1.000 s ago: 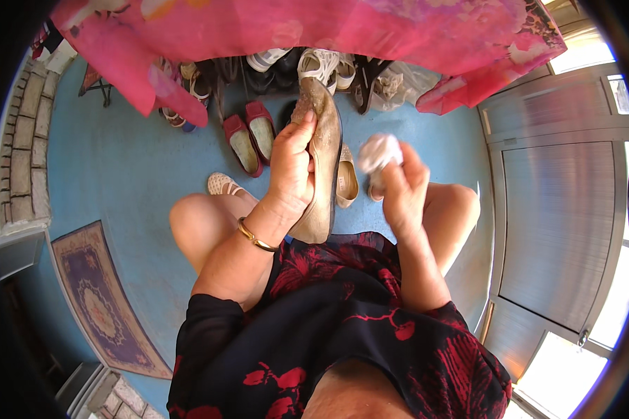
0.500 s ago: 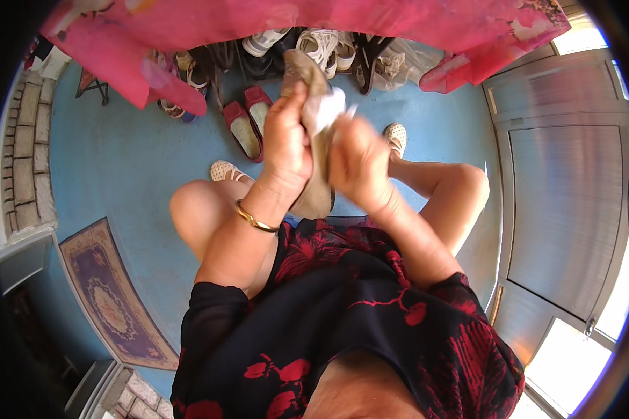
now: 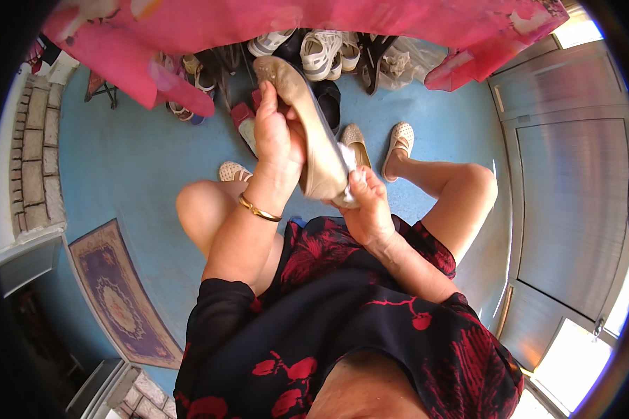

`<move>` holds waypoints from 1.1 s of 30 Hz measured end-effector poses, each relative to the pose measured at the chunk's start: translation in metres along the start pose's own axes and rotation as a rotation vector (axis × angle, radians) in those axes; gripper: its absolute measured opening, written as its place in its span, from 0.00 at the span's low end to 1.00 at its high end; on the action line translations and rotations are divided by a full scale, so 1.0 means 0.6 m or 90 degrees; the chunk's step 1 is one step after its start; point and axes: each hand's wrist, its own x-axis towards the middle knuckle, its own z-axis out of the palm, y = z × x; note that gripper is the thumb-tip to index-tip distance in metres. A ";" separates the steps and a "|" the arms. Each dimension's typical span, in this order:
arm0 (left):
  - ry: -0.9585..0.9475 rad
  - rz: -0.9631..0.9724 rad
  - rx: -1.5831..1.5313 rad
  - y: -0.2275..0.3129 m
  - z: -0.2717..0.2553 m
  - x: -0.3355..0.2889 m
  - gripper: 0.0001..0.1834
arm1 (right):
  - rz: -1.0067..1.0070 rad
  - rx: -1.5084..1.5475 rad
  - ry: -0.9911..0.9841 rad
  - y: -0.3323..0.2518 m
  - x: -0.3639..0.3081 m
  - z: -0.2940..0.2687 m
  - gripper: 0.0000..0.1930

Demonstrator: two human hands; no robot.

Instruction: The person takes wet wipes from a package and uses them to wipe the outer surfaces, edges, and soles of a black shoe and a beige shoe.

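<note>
Held up in front of me is a beige flat shoe [image 3: 313, 129], its glittery toe pointing away and its heel toward my lap. My left hand [image 3: 278, 133] is closed around the side near the toe, thumb on the upper. In my right hand [image 3: 365, 206] a crumpled white tissue or cloth [image 3: 349, 167] is pinched against the shoe's heel. Beyond it on the blue floor stands a similar glittery beige shoe [image 3: 356, 143]. My left hand partly covers the inside of the held shoe.
A pink cloth [image 3: 272, 15] hangs over a rack with several shoes, including white sneakers [image 3: 320, 53]. Red shoes [image 3: 244, 126] and a black shoe [image 3: 327, 103] are on the floor. A clear plastic bag [image 3: 412, 61] lies at right; a patterned mat [image 3: 122, 300] lies at left.
The held shoe has turned so its side shows. My right hand has moved down with the white tissue or cloth, from the middle of the shoe to its heel.
</note>
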 end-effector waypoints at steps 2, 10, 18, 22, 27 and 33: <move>-0.067 -0.038 0.039 -0.008 0.013 -0.020 0.15 | -0.073 -0.065 0.019 -0.016 0.026 0.010 0.12; -0.072 -0.079 0.182 -0.037 -0.012 -0.017 0.13 | -0.597 -0.808 0.117 -0.078 0.049 0.024 0.08; -0.065 -0.134 0.110 -0.074 -0.005 -0.048 0.08 | -0.776 -1.166 -0.003 -0.081 0.098 0.053 0.06; -0.060 -0.079 0.123 -0.080 0.016 -0.065 0.08 | -0.583 -1.063 0.071 -0.104 0.142 0.063 0.08; -0.049 -0.139 0.058 -0.047 -0.005 -0.036 0.08 | -0.892 -1.054 -0.126 -0.078 0.110 0.046 0.11; -0.047 -0.109 0.061 -0.067 0.000 -0.045 0.08 | -0.860 -1.012 -0.094 -0.082 0.114 0.023 0.08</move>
